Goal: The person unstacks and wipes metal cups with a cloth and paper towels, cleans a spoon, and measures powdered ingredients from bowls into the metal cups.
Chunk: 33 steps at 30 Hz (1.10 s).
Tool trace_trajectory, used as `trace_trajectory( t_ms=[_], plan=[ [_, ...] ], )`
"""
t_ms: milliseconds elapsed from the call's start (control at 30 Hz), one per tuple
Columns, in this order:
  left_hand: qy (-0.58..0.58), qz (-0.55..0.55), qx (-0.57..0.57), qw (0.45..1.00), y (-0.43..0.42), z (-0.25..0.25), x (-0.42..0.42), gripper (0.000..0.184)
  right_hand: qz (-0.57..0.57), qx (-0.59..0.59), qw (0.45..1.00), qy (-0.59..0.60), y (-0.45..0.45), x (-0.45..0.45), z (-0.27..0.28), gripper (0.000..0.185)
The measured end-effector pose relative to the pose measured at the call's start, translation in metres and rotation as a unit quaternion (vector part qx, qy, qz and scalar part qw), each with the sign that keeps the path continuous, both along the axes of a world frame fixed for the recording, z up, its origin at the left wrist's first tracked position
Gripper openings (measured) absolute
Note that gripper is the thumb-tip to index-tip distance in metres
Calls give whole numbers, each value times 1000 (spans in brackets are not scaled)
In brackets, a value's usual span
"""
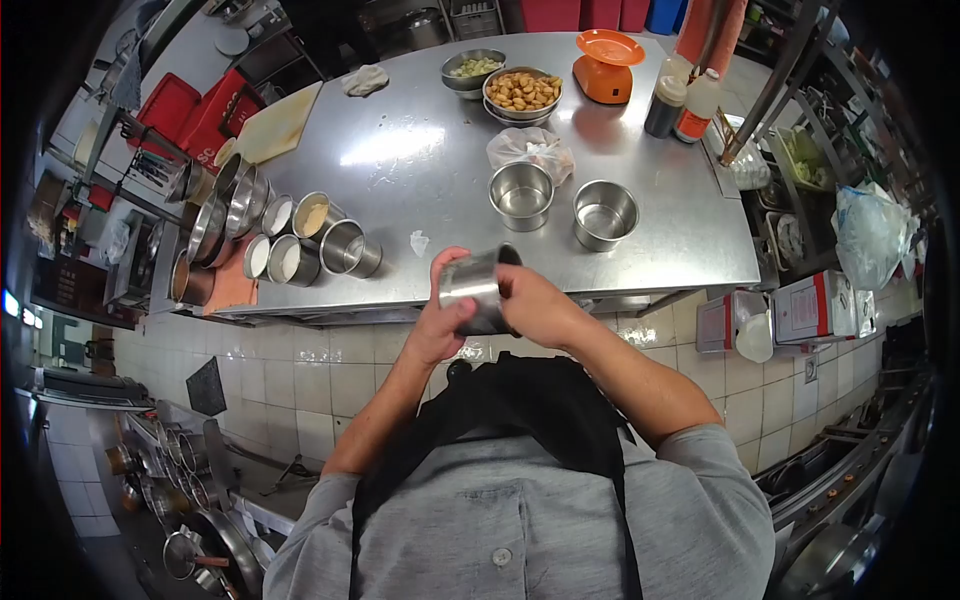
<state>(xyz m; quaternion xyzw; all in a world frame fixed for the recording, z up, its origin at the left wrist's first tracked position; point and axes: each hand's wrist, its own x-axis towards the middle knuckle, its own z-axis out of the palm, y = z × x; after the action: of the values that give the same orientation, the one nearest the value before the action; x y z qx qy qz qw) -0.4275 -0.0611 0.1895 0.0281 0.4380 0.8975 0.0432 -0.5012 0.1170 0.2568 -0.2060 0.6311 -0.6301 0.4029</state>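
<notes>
My left hand (440, 312) is closed around the side of a stainless steel pot (470, 284), held tilted in front of the table's edge with its mouth toward the right. My right hand (537, 303) reaches into that mouth. Its fingers are mostly hidden inside, so I cannot see whether they grip anything. On the table just beyond lies a small crumpled white tissue (419, 242). Two similar steel pots stand upright nearby, one pot (521, 196) straight ahead and another pot (605, 215) to its right.
Several steel containers (343, 248), some with white or tan contents, stand at the table's left. A bowl of brown chunks (522, 92), a plastic bag (530, 152), an orange scale (606, 70) and sauce bottles (698, 105) are farther back. A cutting board (280, 125) lies at left.
</notes>
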Motion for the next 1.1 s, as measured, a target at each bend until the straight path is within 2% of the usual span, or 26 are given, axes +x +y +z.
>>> trace_trajectory(
  t_ms=[100, 133, 167, 200, 233, 267, 300, 333, 367, 433, 500, 533, 600, 633, 667, 700, 733, 800, 833, 867, 900, 933, 967, 1000, 1033, 1100],
  plan=[
    [-18, -35, 21, 999, -5, -1, -1, 81, -19, -122, 990, -64, -5, 4, -10, 35],
    [-33, -52, 30, 998, -7, -1, -1, 79, -6, -44, 999, 11, 2, 3, -10, 26],
    [-51, -68, 41, 996, -8, -2, 2, 78, -18, -57, 973, 223, 4, 0, -12, 24],
    [-115, -60, 115, 985, -4, -1, 5, 71, -30, -67, 903, 423, 5, -2, -13, 23],
    [-141, -74, 108, 981, -2, 1, 8, 69, -41, -74, 794, 602, 7, -2, -14, 22],
    [-167, -90, 101, 977, -2, 4, 11, 67, -18, -33, 771, 635, 15, -3, -12, 25],
    [-190, -106, 92, 972, -1, 12, 11, 65, -8, -4, 798, 602, 17, -2, -18, 26],
    [-173, -99, 28, 979, -2, 22, 9, 68, 6, 24, 822, 569, 18, 0, -31, 27],
    [-104, -77, -67, 989, -6, 17, 7, 69, 21, 52, 843, 536, 16, 2, -48, 28],
    [36, -32, -255, 966, -11, 7, -2, 73, 37, 20, 916, 399, 8, 4, -59, 37],
    [14, -23, -130, 991, -11, 8, 2, 76, 89, -1, 973, 211, 9, 7, -47, 43],
    [2, -17, -68, 998, -9, 14, 6, 77, 69, -7, 998, -10, 8, 6, -28, 44],
    [-45, -26, 38, 998, -15, 15, 12, 76, -39, -35, 992, 115, 3, 8, -18, 44],
    [-65, -15, 45, 997, -16, 12, 16, 76, -92, -49, 978, 178, 0, 7, -16, 44],
    [-83, -6, 51, 995, -13, 10, 19, 75, -139, -79, 874, 460, -6, 1, -31, 45],
    [-101, 2, 56, 993, -13, 9, 22, 74, -114, -41, 876, 467, -9, -1, -53, 43],
    [-84, -6, -38, 996, -14, 15, 24, 71, -88, -4, 876, 474, -11, 2, -65, 41],
    [-73, 11, -72, 995, -22, 10, 25, 71, -57, -37, 892, 447, -15, 11, -74, 32],
    [-67, 20, -88, 994, -25, 8, 26, 71, 31, 19, 939, 343, -18, 10, -47, 31],
    [-50, 33, -112, 992, -30, 9, 31, 70, 118, 75, 962, 234, -24, 2, -16, 31],
    [-76, 58, -36, 995, -36, -3, 36, 72, 200, 131, 963, 121, -32, -2, 0, 31],
    [-101, 81, 41, 991, -46, -25, 40, 76, 144, 54, 979, 137, -45, 1, -6, 28],
    [-124, 104, 118, 980, -53, -36, 41, 80, 109, 29, 970, 217, -64, 0, -16, 25],
    [-134, 117, 121, 976, -54, -32, 42, 94, 74, 5, 954, 291, -86, 3, -30, 23],
    [-177, 146, 152, 961, -59, -34, 44, 95, 35, -20, 931, 364, -108, 6, -41, 21],
    [-261, 189, 214, 922, -69, -44, 44, 97, 132, 64, 937, 318, -150, 3, -48, 19]
  ],
)
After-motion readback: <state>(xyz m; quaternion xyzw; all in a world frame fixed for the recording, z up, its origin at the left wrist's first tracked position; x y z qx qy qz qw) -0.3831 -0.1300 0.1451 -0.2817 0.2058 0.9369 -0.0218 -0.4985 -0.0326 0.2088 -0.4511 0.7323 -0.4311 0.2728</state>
